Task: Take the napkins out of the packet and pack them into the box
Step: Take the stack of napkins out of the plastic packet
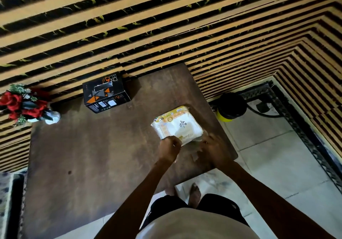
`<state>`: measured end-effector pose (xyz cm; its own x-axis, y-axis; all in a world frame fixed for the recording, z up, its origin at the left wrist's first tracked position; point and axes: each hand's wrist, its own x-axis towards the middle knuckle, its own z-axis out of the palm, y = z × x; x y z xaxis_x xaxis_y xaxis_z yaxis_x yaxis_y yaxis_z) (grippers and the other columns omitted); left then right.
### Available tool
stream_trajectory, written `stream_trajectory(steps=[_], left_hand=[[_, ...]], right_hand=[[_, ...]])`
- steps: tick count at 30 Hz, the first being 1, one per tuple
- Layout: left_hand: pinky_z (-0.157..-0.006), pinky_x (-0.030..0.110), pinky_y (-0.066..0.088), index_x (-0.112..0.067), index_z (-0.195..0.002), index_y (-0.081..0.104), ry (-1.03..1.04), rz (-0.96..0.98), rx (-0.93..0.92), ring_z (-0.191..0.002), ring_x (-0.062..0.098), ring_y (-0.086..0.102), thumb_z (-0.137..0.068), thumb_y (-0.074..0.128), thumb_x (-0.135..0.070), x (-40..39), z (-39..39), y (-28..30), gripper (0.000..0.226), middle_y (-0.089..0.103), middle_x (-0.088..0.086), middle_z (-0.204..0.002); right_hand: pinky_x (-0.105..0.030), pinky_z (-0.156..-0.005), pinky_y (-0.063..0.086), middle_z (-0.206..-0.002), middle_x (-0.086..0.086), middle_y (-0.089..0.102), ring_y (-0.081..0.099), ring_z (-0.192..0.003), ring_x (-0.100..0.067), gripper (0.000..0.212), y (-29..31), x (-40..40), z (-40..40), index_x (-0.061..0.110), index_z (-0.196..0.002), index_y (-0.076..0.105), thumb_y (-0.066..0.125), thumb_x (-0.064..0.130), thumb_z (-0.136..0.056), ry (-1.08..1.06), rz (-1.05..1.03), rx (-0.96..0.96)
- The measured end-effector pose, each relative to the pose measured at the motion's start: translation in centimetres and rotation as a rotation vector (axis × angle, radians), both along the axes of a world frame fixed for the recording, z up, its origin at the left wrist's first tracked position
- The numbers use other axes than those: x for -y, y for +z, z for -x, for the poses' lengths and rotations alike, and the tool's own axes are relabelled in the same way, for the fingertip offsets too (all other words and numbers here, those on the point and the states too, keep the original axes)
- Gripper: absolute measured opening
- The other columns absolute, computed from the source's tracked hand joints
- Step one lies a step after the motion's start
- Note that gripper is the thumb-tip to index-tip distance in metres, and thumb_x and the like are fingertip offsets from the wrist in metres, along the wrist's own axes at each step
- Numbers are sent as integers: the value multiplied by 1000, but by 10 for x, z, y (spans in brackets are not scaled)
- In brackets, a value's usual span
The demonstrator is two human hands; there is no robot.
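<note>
Right of the middle of the frame, on the dark brown tabletop (pixel 88 146), lies the packet (pixel 176 124) of white napkins, flat and turned a little at an angle, with yellow print along its upper edge. Both hands are at its lower edge. The left hand (pixel 169 147) is below the lower left corner, and its fingers are closed in a pinch on the plastic wrapper there. The right hand (pixel 212 146) is just beside the lower right corner, low over the tabletop; it is blurred, so I cannot tell if its fingers hold the wrapper or only touch it. Loose clear plastic shows between the two hands.

The box (pixel 105 92), black with orange triangles, stands in the upper left part of the tabletop, well apart from the packet and from both hands. Its top has a narrow slot. At the far left edge of the frame a vase of red flowers (pixel 22 105) stands at the tabletop's corner. On the tiled floor, to the right of the tabletop, is a black and yellow container (pixel 231 107).
</note>
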<state>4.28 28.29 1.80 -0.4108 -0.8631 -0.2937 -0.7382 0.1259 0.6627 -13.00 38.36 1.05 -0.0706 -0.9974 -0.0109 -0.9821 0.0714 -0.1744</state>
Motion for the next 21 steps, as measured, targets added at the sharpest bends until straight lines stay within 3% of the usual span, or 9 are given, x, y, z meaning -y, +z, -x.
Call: stream_trajectory(steps=[2,5,7,10,13,16,18,19,21], left_hand=[[-67,28,53,-14,-75,71,61,20,-54,-73,18,69,-82,62,-15,-3,3,8,12,75,4,-82],[-63,18,50,-13,-74,69,68,-2,-114,-61,9,65,-82,64,-15,-11,9,13,10,69,-4,-70],[-56,4,41,-13,-75,69,70,-12,-141,-55,-2,59,-83,64,-10,-18,14,20,10,62,-11,-64],[-56,2,40,-13,-76,71,92,-18,-160,-55,-9,59,-83,63,-9,-25,21,25,11,59,-17,-60],[-56,4,40,-14,-79,71,90,-50,-150,-56,1,60,-84,64,-12,-30,26,29,9,63,-12,-64],[-56,4,41,-12,-78,71,91,-42,-170,-57,1,61,-84,63,-10,-29,28,31,10,63,-11,-65],[-56,4,42,-10,-80,71,56,-60,-176,-56,-3,61,-86,63,-8,-31,27,30,10,62,-14,-65],[-57,5,42,-11,-83,71,20,-67,-159,-58,-2,60,-87,63,-10,-32,26,29,9,63,-13,-70],[-62,11,44,-12,-87,70,-13,-70,-142,-65,1,59,-88,62,-14,-25,26,24,8,66,-7,-81]], right_hand=[[-33,-76,54,-100,-1,73,58,-100,-22,10,-7,-2,3,22,-83,75,71,22,-73,-18,-151,-92],[-36,-89,48,-119,-6,67,64,-106,-29,26,-7,-6,-8,15,-106,70,47,20,-95,-110,-301,1],[-32,-82,48,-110,-12,69,65,-102,-32,25,2,-6,-19,10,-106,69,48,16,-94,-249,-260,216],[-31,-80,47,-104,-20,69,63,-100,-35,23,12,1,-32,2,-106,68,51,6,-90,-411,-222,600],[-42,-93,50,-110,-23,67,61,-105,-38,25,13,13,-38,1,-111,63,53,7,-90,-564,-187,827],[-36,-86,50,-119,-24,62,59,-112,-38,29,6,24,-36,-5,-119,56,52,10,-94,-824,-216,1238],[-28,-68,55,-108,-17,70,70,-96,-29,28,-3,31,-35,-1,-116,58,59,8,-89,-974,-130,1511],[-23,-55,54,-88,-8,75,73,-75,-18,22,-11,36,-34,2,-106,60,65,5,-85,-1021,-75,1623],[-16,-39,46,-51,7,66,59,-42,-1,17,-18,48,-31,11,-82,57,73,8,-76,-1049,-47,1701]])
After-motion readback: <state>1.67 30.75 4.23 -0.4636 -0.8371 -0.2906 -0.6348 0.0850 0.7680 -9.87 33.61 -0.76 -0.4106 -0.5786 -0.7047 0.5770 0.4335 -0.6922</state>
